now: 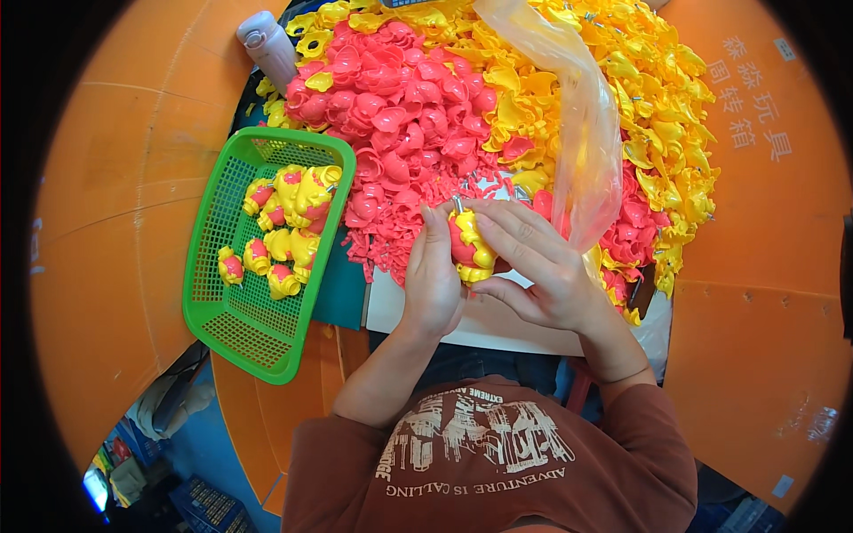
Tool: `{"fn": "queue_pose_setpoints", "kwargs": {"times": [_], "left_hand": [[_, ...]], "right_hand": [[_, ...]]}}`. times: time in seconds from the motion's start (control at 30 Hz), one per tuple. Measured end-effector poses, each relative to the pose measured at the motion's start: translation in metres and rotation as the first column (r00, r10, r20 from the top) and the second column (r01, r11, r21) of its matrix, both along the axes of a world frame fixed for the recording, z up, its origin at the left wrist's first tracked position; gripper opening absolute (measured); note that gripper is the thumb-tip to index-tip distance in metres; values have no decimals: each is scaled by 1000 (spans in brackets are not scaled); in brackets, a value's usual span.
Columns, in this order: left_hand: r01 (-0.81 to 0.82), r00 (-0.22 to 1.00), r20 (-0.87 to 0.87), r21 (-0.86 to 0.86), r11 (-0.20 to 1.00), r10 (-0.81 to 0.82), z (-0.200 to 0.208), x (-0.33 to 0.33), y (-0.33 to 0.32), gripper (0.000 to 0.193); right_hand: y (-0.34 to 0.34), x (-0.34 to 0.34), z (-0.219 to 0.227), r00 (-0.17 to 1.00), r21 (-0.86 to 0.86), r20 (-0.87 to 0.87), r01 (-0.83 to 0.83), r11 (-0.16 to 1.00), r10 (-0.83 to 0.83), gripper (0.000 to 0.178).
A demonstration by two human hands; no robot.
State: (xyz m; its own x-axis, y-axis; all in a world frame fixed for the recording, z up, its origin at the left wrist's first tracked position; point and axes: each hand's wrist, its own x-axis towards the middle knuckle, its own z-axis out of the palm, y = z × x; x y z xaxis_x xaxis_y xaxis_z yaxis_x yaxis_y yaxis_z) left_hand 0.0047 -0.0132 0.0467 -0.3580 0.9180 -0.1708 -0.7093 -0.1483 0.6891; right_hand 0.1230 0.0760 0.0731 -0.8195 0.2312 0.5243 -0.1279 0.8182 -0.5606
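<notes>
Between my two hands is a yellow and pink plastic toy figure (472,246) with a short metal pin sticking up from its top. My left hand (435,271) is cupped against its left side, thumb up beside the pin. From the right, the fingers of my right hand (538,262) close over it, with the thumb near its lower end. Just beyond my hands lie a heap of pink shell pieces (400,98) and a scatter of small pink parts (440,191).
A green plastic basket (200,266) at the left holds several similar yellow and pink figures (298,195). Heaps of yellow shell parts (653,98) cover the far right, with a clear plastic bag (591,133) across them. A pale bottle (268,51) stands at the back left. Orange panels (746,222) flank the table.
</notes>
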Motion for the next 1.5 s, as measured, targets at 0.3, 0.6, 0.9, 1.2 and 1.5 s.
{"fn": "queue_pose_setpoints", "kwargs": {"times": [0.3,0.6,0.9,1.2,1.5], "left_hand": [[-8,999,50,-3,1000,8,2,1,4,55],[9,999,47,23,1000,-10,-1,3,0,54],[26,993,-117,36,999,-21,-12,9,-5,61],[107,980,-183,167,980,-76,-8,3,-5,39],[14,967,-251,191,981,35,-19,6,-2,41]], "right_hand": [[0,2,1,999,-24,-2,39,999,-39,65],[5,0,-6,1000,15,-17,-6,1000,6,65],[1,3,6,1000,-48,-20,-19,999,18,64],[12,4,-20,988,-416,-123,-133,900,89,54],[10,-5,-32,984,-879,-131,-59,472,-120,25]]}}
